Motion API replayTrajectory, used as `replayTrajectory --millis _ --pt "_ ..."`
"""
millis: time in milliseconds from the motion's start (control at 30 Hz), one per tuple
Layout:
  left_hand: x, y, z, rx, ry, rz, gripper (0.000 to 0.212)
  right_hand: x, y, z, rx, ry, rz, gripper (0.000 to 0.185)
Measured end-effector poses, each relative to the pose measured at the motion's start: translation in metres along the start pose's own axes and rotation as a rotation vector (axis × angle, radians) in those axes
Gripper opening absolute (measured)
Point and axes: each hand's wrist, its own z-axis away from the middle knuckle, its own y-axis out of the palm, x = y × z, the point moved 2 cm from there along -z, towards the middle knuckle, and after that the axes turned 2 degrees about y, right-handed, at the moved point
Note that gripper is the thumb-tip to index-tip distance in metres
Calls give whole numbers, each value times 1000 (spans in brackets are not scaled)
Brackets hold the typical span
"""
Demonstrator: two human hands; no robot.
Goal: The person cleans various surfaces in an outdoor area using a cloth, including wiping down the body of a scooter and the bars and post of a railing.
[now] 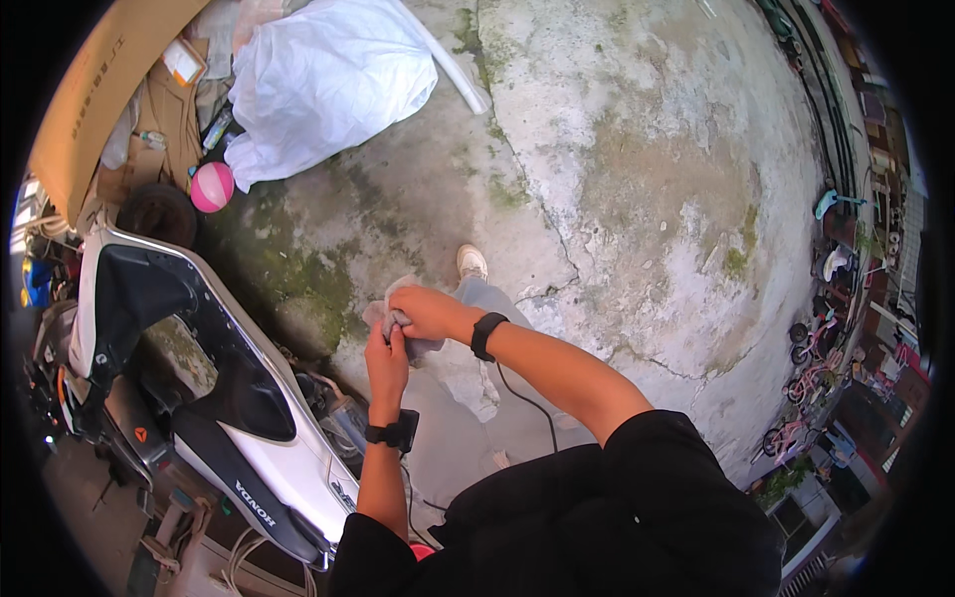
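Both my hands meet in front of my legs, gripping one crumpled grey cloth. My left hand pinches its lower part between thumb and fingers. From the right, my right hand is closed over the upper part, with some fingers hidden by the folds. Each wrist wears a black band, and dark cables run from the bands toward my body. To my left stands a white and black Honda motor scooter, apart from the cloth.
A large white sack lies ahead on the mossy, cracked concrete, with a white tube beside it. Near it are a pink ball, a tyre and cardboard boxes. Small pink bicycles stand at the far right.
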Motion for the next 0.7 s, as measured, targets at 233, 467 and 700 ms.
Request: replayTrajectory --millis 233,467,700 --pt "-210 67 -96 502 416 -158 30 -2 -204 68 -544 144 -209 37" --pt "-322 164 -169 911 639 -280 33 -28 -318 130 -781 238 -290 42" --pt "-477 271 -220 1378 834 -402 48 -38 -443 176 -1061 438 -281 45"
